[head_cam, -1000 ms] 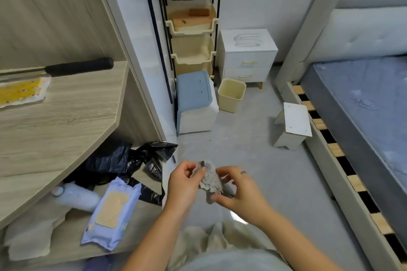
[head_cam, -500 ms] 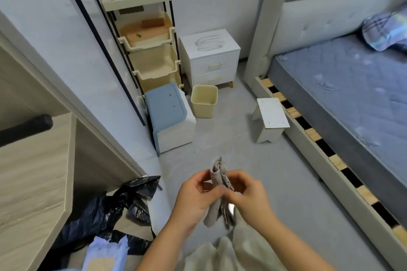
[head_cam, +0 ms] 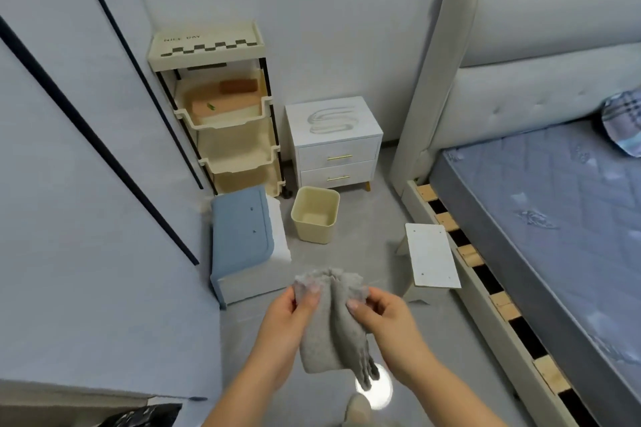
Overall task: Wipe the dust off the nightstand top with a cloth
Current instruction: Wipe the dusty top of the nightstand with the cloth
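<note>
A grey cloth [head_cam: 329, 319] hangs folded between both hands at the lower middle. My left hand [head_cam: 288, 333] pinches its upper left edge and my right hand [head_cam: 388, 319] pinches its upper right edge. The white nightstand [head_cam: 334, 142] with two drawers and gold handles stands far ahead against the wall, beside the bed's headboard. Its top [head_cam: 298, 121] carries a pale S-shaped streak of dust. Both hands are well short of it.
A cream tiered shelf cart [head_cam: 222, 107] stands left of the nightstand. On the floor between are a blue-topped box stool [head_cam: 242, 236], a cream bin [head_cam: 315, 215] and a small white step stool [head_cam: 430, 258]. The bed [head_cam: 541, 218] fills the right side; a wardrobe [head_cam: 69, 184] fills the left.
The view has swung right and forward, away from the wooden desk toward the nightstand. The cloth, bunched small between my hands before, now hangs longer.
</note>
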